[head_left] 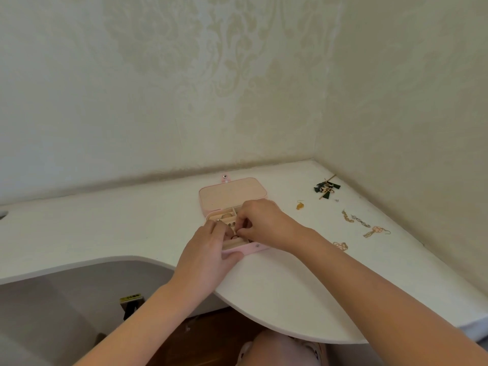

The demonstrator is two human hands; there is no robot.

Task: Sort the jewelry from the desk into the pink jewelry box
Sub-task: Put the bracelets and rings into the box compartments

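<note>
The pink jewelry box (232, 192) lies open on the white desk (118, 220), lid flat toward the wall. Its cream compartments hold rings and small pieces. My left hand (208, 249) rests on the box's front left corner, thumb along the front edge, fingers reaching in. My right hand (261, 224) hovers over the box's right side with fingertips pinched on a small piece of jewelry (239, 229) above the ring rolls. Loose on the desk to the right lie a gold earring (299, 205), a dark green tassel piece (327, 189), gold and silver drop earrings (355, 219) and pink flower earrings (376, 230).
The desk fits into a wall corner at the right back. Its front edge curves inward on the left over a grey recess (66, 299). A second pink earring (340, 245) lies near my right forearm. Below the desk edge show a wooden floor and my knee.
</note>
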